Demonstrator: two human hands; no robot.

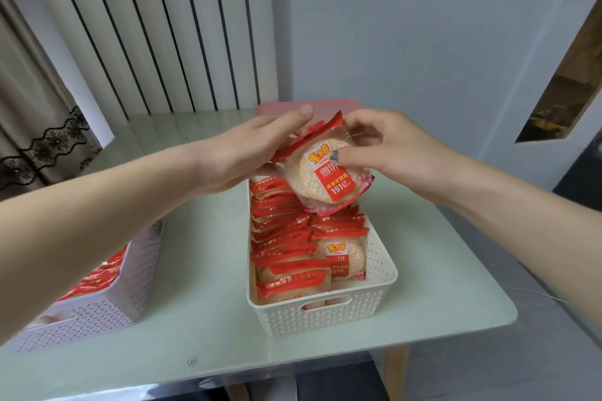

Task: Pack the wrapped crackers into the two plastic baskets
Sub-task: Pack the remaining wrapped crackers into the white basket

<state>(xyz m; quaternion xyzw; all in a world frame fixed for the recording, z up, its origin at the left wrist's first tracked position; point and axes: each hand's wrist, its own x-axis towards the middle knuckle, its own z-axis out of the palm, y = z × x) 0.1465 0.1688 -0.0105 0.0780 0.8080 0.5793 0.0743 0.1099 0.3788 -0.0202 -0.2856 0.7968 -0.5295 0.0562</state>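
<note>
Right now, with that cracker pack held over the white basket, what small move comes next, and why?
Probably lower the pack, held by both hands, left and right, into the white basket. It hangs above the far end, and the right-hand row looks less full.

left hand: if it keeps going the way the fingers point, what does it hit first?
The left hand points right and away; its fingers already lie against the held cracker packs. Beyond those, probably the right hand, though depth is unclear.
</note>
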